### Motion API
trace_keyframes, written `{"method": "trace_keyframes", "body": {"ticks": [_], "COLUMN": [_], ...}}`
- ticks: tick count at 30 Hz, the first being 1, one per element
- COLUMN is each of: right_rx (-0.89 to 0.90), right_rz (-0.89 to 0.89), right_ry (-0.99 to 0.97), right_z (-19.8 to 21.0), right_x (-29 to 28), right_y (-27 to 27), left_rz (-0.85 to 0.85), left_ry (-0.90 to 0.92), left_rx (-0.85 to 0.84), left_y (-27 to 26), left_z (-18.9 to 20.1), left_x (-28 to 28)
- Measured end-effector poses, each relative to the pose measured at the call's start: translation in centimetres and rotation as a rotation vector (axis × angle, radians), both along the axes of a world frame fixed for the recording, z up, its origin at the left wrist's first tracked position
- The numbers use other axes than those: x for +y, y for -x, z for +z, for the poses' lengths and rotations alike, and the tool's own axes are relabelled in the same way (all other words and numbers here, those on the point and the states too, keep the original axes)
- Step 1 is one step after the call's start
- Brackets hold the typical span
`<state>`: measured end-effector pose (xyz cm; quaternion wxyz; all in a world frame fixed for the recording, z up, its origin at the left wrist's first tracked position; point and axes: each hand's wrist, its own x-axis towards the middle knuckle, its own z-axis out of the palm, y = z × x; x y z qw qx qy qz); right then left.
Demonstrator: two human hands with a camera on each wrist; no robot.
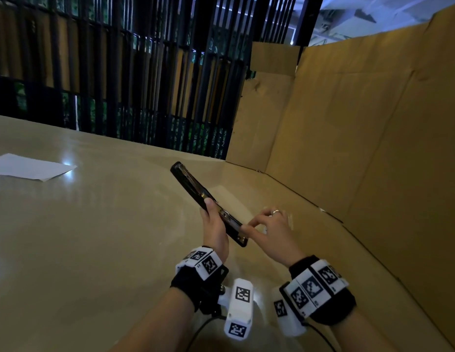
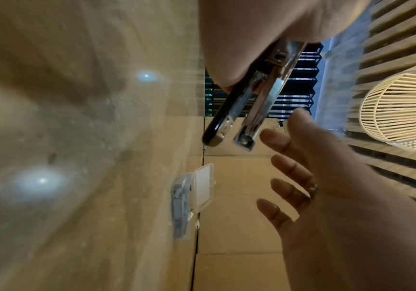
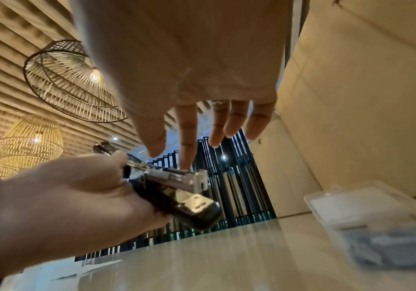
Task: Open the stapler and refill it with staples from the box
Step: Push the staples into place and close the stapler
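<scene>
— Black plastic and bright metal: that stapler, is it off the counter?

— Yes, your left hand grips its middle and holds it in the air, top arm swung open, metal staple channel bare.

— And your right hand?

— Released, fingers loosely spread; the index fingertip touches the channel near its front end. It holds nothing.

— The staples?

— In the clear plastic staple box, lid up, on the counter beside the cardboard wall, below your right hand.
</scene>
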<state>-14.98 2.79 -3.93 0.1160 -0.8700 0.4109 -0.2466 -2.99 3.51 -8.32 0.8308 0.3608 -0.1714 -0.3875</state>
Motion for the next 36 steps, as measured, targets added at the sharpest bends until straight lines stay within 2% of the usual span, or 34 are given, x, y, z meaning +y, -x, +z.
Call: {"method": "trace_keyframes", "body": {"ticks": [9,14,20,31,33,34,36], "right_rx": [-0.146,-0.276,-0.294,-0.339,-0.339,-0.349,-0.378], "right_rz": [-0.132,-0.187,-0.186,-0.188,-0.147,-0.121,-0.053], "right_ry": [-0.262,-0.537,-0.655,-0.701,-0.702,-0.658,-0.428], "right_z": [0.6,1.0,1.2,1.7,2.0,2.1,2.2], "right_x": [0.8,0.9,0.6,0.7,0.9,0.9,0.8], "right_y": [-2.4,-2.7,-2.4,-2.9,-2.4,-2.1,-1.5], "left_rz": [0.085,0.117,0.125,0.129,0.116,0.101,0.047], "left_ry": [-0.059,0.020,0.086,0.076,0.056,0.044,0.007], "left_rx": [-0.299,-0.501,-0.595,-0.672,-0.635,-0.606,-0.503], "left_y": [0.3,0.5,1.0,0.9,0.8,0.7,0.2], "left_z": [-0.1,0.7,0.8,0.9,0.9,1.0,1.1], "left_x": [0.7,2.0,2.3,2.5,2.6,2.6,2.1]}}
